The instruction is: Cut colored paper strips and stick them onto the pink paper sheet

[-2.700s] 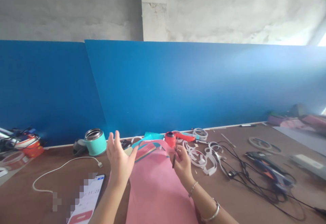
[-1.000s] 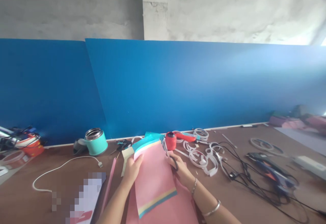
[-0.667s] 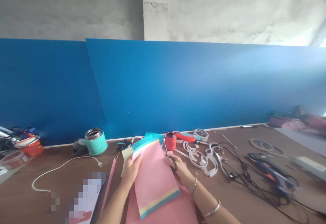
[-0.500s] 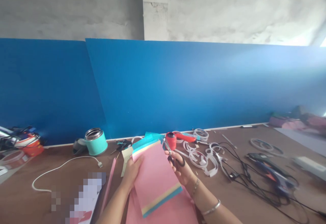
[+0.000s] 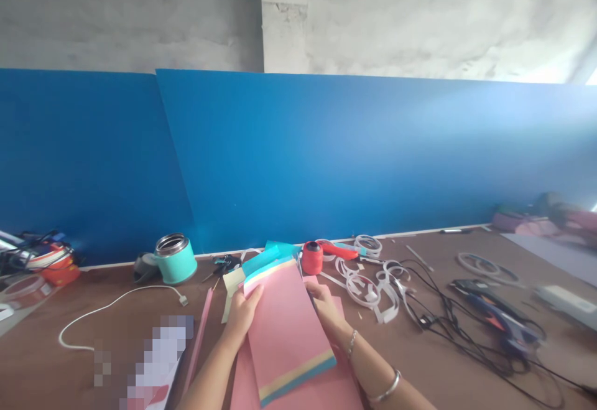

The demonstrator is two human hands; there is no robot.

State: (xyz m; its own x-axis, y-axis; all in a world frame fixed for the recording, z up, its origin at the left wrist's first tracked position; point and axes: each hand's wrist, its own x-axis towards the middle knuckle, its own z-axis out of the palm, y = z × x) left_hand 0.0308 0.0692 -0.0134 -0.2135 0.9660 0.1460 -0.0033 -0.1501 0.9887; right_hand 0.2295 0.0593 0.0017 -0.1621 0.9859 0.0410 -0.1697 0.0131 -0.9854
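Note:
Layered pink, yellow and blue paper [image 5: 289, 335] is tilted in front of me, mostly pink, with yellow and blue strips along both ends. My left hand [image 5: 245, 312] grips its left edge, thumb on top. At the right edge is my right hand [image 5: 326, 309], fingers curled and partly behind the sheets. It holds the scissors [image 5: 311, 298], of which only a dark bit of handle and a sliver of blade show. More pink paper [image 5: 242, 379] lies beneath on the table. Blue paper [image 5: 280, 250] and pale yellow paper [image 5: 232, 281] lie beyond the left hand.
A turquoise metal-rimmed cup [image 5: 177, 267] stands at the back left, near a white cable [image 5: 116, 298]. Behind the paper are a red round container [image 5: 312, 259] and coiled white cables [image 5: 364, 288]. Black cords [image 5: 448, 316] and a blue-black tool [image 5: 501, 323] lie right. A blue partition [image 5: 326, 161] borders the table.
My right hand has turned and moved in against the paper's right edge, so the scissors are now mostly hidden behind it. The paper has shifted slightly; my left hand keeps its grip.

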